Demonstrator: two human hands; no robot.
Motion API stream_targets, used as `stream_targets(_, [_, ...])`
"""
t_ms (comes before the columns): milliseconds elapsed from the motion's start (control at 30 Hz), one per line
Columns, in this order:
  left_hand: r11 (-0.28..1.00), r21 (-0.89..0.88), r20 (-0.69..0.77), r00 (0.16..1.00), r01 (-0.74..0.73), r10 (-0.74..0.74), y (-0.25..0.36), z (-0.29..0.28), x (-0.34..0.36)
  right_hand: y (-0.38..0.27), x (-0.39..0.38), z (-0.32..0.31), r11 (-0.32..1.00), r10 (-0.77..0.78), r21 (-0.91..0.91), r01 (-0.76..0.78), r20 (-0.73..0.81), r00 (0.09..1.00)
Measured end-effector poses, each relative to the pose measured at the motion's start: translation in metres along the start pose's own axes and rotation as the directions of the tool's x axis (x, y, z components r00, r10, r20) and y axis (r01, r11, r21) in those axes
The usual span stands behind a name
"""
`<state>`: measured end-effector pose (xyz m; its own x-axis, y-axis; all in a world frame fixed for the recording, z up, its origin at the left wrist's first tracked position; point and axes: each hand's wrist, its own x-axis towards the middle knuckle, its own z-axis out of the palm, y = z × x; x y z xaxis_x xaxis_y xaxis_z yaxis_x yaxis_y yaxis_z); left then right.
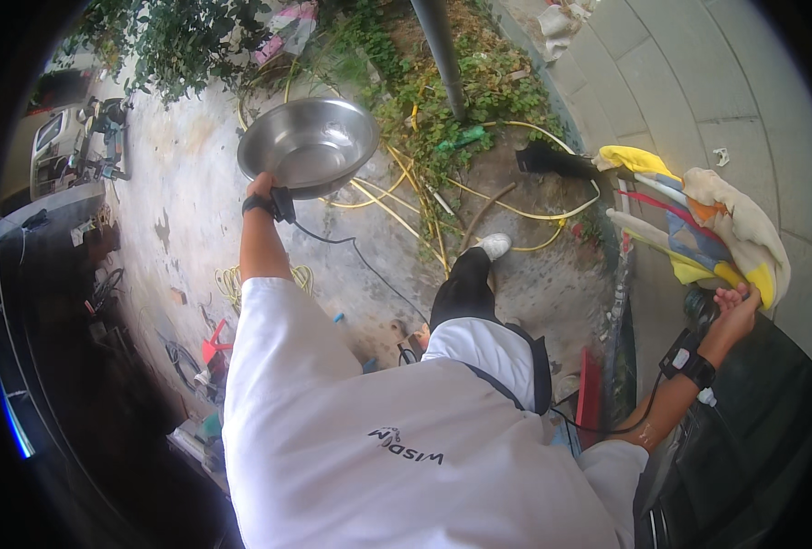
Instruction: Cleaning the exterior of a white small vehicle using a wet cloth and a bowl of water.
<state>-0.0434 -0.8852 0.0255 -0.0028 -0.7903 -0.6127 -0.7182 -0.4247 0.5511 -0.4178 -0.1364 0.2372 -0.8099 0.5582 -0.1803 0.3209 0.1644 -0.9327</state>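
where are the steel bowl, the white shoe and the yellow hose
steel bowl (310, 146), head view, inner bottom of the bowl
white shoe (494, 244), head view, top of the shoe
yellow hose (525, 214), head view, a loop on the ground

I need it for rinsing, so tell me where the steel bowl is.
In the head view the steel bowl is upper left of centre, held up by its rim in the left hand, above the concrete ground near the yellow hoses.

Left hand (261, 186) fingers hidden behind steel bowl (309, 145); far clutter blurred
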Motion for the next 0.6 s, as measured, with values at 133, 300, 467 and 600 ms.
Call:
stream_targets(133, [0.982,-0.185,-0.044,0.998,0.044,-0.053,-0.155,-0.027,0.03,-0.007,-0.001,0.017,0.997,0.029,-0.076,-0.023,0.075,0.997])
stream_targets(300, [0.97,-0.061,-0.03,0.971,0.234,-0.236,-0.233,-0.002,-0.072,-0.009,-0.008,0.006,0.998,-0.017,-0.065,0.023,0.09,0.996])
stream_targets(467, [0.941,0.114,-0.083,0.947,0.32,-0.312,-0.292,-0.011,-0.159,-0.005,-0.012,0.008,0.991,-0.063,-0.108,0.078,0.134,0.989])
stream_targets(600, [0.871,0.103,-0.086,0.877,0.48,-0.473,-0.363,-0.027,-0.156,-0.009,-0.016,0.012,0.986,-0.078,-0.136,0.095,0.127,0.989])
